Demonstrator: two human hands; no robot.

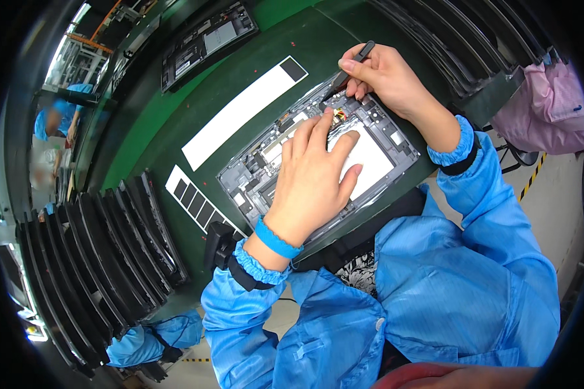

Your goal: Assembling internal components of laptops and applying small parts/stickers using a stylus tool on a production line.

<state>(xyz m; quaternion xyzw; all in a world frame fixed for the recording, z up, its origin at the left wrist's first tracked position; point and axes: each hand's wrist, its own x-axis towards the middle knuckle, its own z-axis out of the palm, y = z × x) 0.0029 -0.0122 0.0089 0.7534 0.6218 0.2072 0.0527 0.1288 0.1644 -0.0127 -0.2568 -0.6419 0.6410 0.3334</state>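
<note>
An opened tablet-like device (396, 139) lies on the green work surface (175, 110), showing a white battery panel and grey inner parts. My left hand (311, 181) lies flat on it, fingers spread, the index tip close to a small orange and yellow part (339, 115). My right hand (386, 74) grips a thin dark tool (357, 59) like a pen, its tip down at the device's far edge beside that part. Both arms wear blue sleeves with elastic cuffs.
A long white strip (240, 113) and a strip of black squares (194, 201) lie left of the device. Another opened device (204, 42) sits farther back. Racks of dark panels stand at left (104, 259) and upper right (461, 45). A person in blue (58, 120) works far left.
</note>
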